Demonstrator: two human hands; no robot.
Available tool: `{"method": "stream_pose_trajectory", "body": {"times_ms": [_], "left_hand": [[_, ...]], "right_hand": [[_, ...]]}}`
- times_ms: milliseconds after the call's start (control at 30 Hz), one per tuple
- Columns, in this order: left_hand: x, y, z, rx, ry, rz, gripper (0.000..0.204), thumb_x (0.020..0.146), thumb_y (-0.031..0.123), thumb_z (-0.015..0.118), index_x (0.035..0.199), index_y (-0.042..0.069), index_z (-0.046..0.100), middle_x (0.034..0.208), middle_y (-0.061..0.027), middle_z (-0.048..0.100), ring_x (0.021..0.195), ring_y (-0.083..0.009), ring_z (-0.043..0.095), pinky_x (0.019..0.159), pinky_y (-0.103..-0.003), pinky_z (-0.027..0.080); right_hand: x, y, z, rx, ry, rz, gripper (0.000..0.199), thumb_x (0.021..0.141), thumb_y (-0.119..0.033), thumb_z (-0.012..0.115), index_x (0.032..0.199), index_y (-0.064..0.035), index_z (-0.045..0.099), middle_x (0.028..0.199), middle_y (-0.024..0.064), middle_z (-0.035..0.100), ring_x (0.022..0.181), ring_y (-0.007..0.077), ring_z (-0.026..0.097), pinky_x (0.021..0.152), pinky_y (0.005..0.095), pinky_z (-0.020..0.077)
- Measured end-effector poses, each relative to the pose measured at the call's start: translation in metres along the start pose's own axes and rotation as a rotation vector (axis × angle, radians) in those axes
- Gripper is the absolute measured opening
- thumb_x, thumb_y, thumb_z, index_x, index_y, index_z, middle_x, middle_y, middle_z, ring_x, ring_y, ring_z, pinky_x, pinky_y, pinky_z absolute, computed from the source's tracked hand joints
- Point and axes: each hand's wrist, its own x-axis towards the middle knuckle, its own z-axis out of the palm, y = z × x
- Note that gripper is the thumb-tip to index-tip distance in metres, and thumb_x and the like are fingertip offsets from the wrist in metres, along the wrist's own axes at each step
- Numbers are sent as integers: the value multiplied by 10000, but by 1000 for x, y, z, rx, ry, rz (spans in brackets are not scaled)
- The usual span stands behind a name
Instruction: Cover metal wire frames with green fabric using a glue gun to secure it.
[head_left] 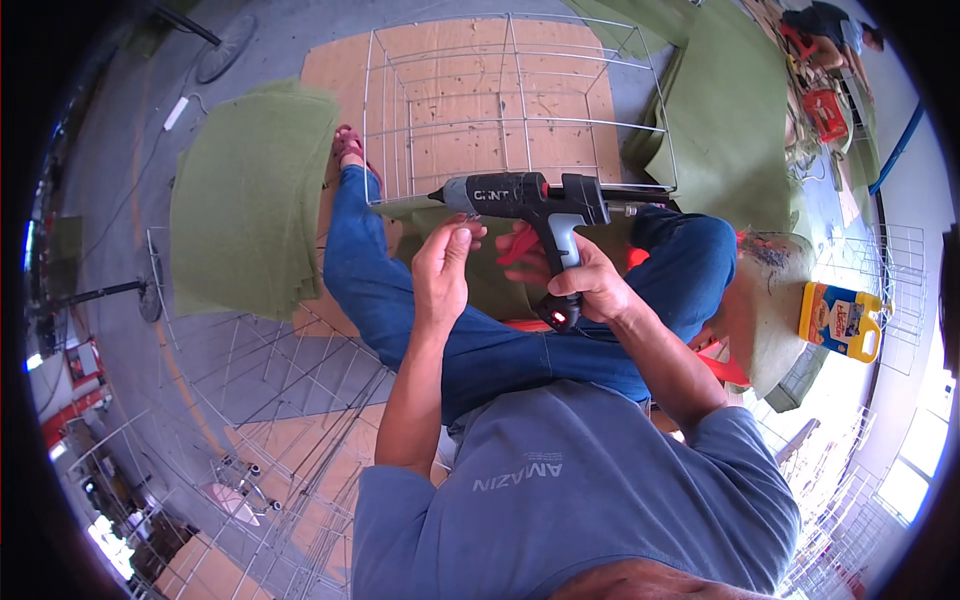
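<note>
glue gun at wire frame edge

glue gun [530, 195]: black hard plastic body w/ grey handle, metal nozzle. long axis approx horizontal, nozzle pts to person's left. right hand [580, 285] wraps the handle fully, so barrel sits above the fist. left hand [445, 265] pinches narrow just below the nozzle; cannot tell what it pinches. thin white wire frame [515, 100] stands behind, over scuffed plywood. green felt sheets [250, 195] lie at left, matte, fan-shaped. gun is above the lap, blue denim.

A grey-blue short-sleeved T-shirt [600, 490] with pale lettering on the chest is worn, together with blue jeans [480, 350] and a red-strapped sandal [352, 148]; the forearms are bare.
</note>
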Motion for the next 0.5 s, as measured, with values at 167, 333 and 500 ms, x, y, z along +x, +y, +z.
{"method": "stream_pose_trajectory", "body": {"times_ms": [167, 333, 500], "left_hand": [[2, -17, 8, -281, 99, -66, 352, 1057, 250, 504, 1053, -74, 641, 1064, -137, 701, 915, -159, 645, 879, -303, 509], [10, -44, -5, -367, 175, -86, 372, 1062, 287, 493, 1034, -47, 653, 1032, -118, 699, 890, -142, 628, 850, -300, 507], [14, -57, -29, -185, 474, -189, 391, 1061, 330, 489, 1086, -26, 648, 945, -69, 668, 838, -115, 590, 777, -284, 493]], "right_hand": [[11, 10, 4, 50, 9, 33, 738, 696, 21, 615, 1409, -1, 429, 1345, 189, 539, 1324, 308, 497, 1136, 510, 381], [40, 21, 10, 90, 37, 60, 631, 739, 12, 604, 1356, 9, 475, 1265, 144, 568, 1244, 280, 557, 1088, 502, 433], [84, 44, 31, -103, 22, 37, 562, 733, 37, 578, 1291, 18, 519, 1128, 119, 616, 1150, 249, 605, 945, 441, 549]]}}
